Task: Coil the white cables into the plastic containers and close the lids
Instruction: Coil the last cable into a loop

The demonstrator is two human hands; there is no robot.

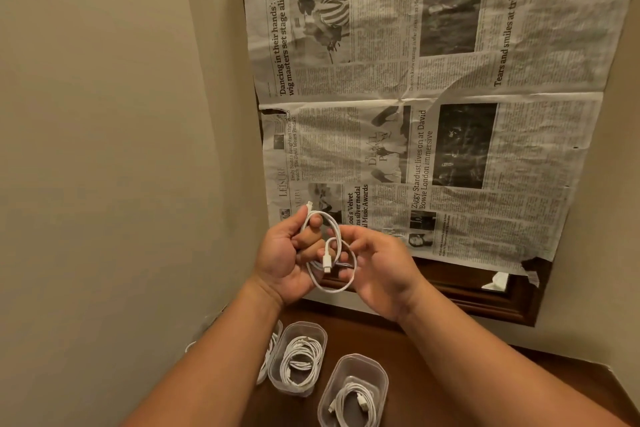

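Observation:
A white cable (pixel 333 243) hangs in loops between both hands, raised in front of the newspaper. My left hand (pixel 287 253) grips one end, its plug sticking up past the thumb. My right hand (pixel 377 267) holds the loops with curled fingers, and the other plug dangles between the hands. Below on the brown table (pixel 450 378) stand two clear plastic containers (pixel 298 357) (pixel 353 392), each with a coiled white cable inside. A third container (pixel 268 357) at the left is mostly hidden by my left forearm.
A newspaper sheet (pixel 433 97) is taped over a dark wooden frame (pixel 485 298) on the wall ahead. A beige wall (pixel 104 149) closes in on the left. The table's right edge meets a wall at the lower right.

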